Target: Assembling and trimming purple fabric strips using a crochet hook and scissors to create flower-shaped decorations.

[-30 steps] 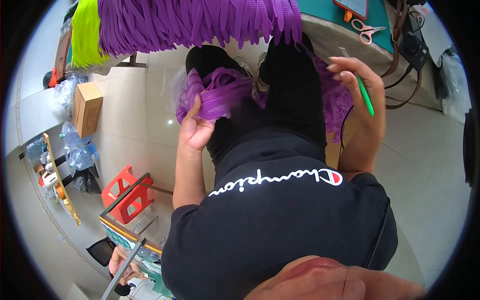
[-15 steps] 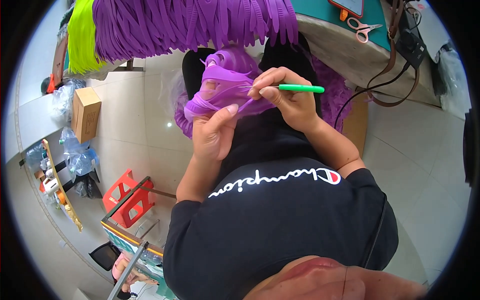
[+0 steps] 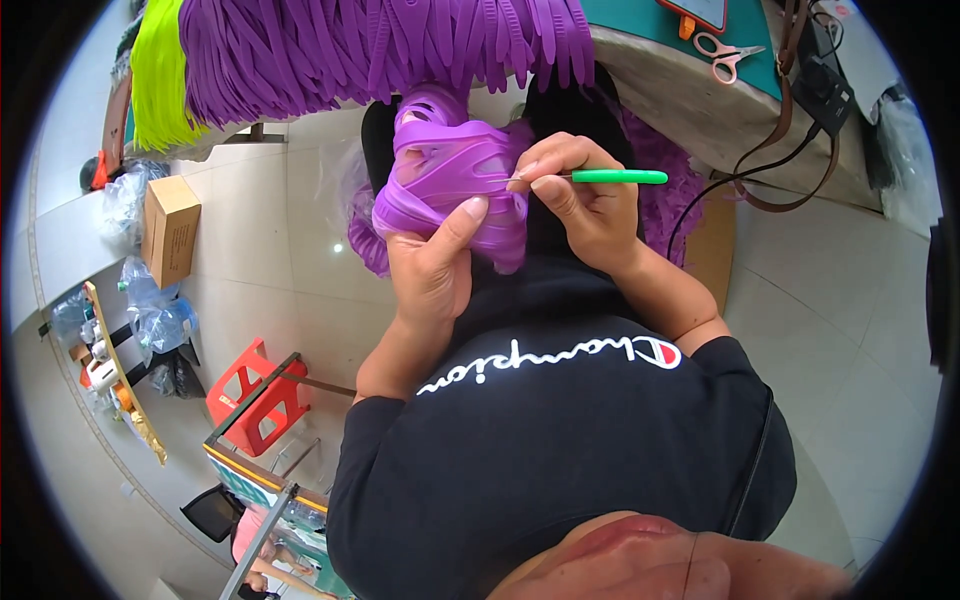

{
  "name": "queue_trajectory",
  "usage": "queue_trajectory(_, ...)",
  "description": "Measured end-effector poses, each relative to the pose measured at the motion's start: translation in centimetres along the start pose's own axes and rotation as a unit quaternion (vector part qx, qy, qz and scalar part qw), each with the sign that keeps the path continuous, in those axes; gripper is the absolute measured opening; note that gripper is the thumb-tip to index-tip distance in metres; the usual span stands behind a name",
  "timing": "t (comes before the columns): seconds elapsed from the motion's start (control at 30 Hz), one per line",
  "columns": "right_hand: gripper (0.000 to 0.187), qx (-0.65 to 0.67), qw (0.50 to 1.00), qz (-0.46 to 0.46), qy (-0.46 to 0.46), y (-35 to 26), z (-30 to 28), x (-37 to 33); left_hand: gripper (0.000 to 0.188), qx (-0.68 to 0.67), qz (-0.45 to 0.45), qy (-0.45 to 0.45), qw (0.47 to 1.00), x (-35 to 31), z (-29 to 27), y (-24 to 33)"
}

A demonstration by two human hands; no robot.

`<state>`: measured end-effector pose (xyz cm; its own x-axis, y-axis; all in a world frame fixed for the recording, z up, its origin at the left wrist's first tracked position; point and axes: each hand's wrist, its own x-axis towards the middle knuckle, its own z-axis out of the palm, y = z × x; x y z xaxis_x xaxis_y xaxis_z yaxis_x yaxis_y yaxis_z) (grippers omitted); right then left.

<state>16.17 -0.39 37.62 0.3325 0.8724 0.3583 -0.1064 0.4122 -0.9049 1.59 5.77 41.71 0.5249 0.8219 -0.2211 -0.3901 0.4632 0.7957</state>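
Note:
A purple rubber-like moulded piece [image 3: 448, 170] with long cut-out openings lies bunched over my left hand [image 3: 436, 262]. My left thumb presses on its near face, while the other fingers are mostly hidden under it. In my right hand [image 3: 585, 205] is a thin-shafted pick with a green handle [image 3: 620, 177], pinched between thumb and fingertips. The pick's fine tip points left and meets the right part of the purple piece. Too small to make out is the exact shape of that tip.
Purple straps [image 3: 380, 45] and lime-green straps [image 3: 160, 75] hang over the table edge ahead. Pink-handled scissors [image 3: 726, 58] lie on a green mat. Purple scraps [image 3: 668, 190] are heaped right of my lap. At left stand a cardboard box [image 3: 170, 230] and red stool [image 3: 255, 395]; a person sits beyond.
The purple piece has turned and spread, its lower end now hanging below my left thumb. My right hand has drawn slightly right with the pick.

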Motion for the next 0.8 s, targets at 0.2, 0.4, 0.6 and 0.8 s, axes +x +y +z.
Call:
queue_trajectory(0.2,0.014,0.026,0.999,0.017,0.014,-0.3,0.2,0.1,0.051,0.017,0.022,-0.009,1.0,-0.2,0.0,-0.2)
queue_trajectory(0.4,0.016,0.084,0.995,0.039,0.023,-0.3,0.3,0.1,0.053,0.028,0.034,-0.014,0.999,-0.5,0.3,-0.1)
queue_trajectory(0.6,0.013,0.117,0.99,0.078,0.009,-0.7,-0.1,0.3,0.055,0.04,0.046,-0.014,0.998,-0.4,0.1,-0.3)
queue_trajectory(0.8,0.007,-0.3,0.944,-0.129,0.051,-0.4,-1.0,1.5,0.054,0.065,0.036,-0.013,0.997,-0.5,0.1,-0.3)
